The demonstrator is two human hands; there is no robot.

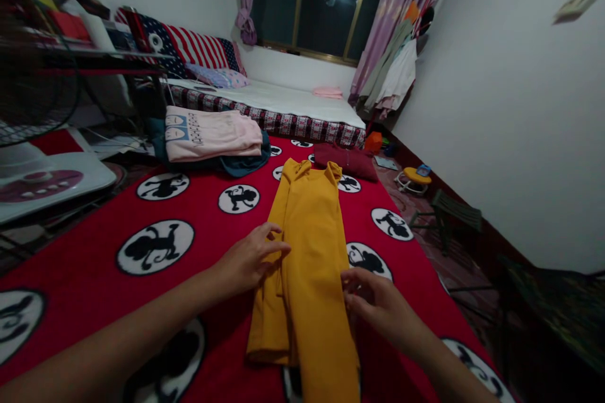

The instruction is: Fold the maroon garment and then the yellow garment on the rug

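A mustard-yellow long-sleeved garment [314, 233] lies lengthwise on a red blanket [208, 233], its neckline end away from me. One long sleeve runs down the front towards me and past the bottom of the view. Over its left edge, my left hand [258, 256] rests with its fingers apart, the tips touching the cloth. At the opposite edge, my right hand [375, 302] has its fingers bent and the thumb apart from them, the fingertips against the side of the garment. No cloth shows gripped in either hand.
Folded pink clothing [212, 133] lies on dark teal cloth [246, 160] at the far left. A folded maroon garment [347, 160] sits beyond the yellow one. A white-topped bed [283, 97] stands under the window. Right of the blanket are a yellow stool [416, 176] and a dark folding stool [456, 211].
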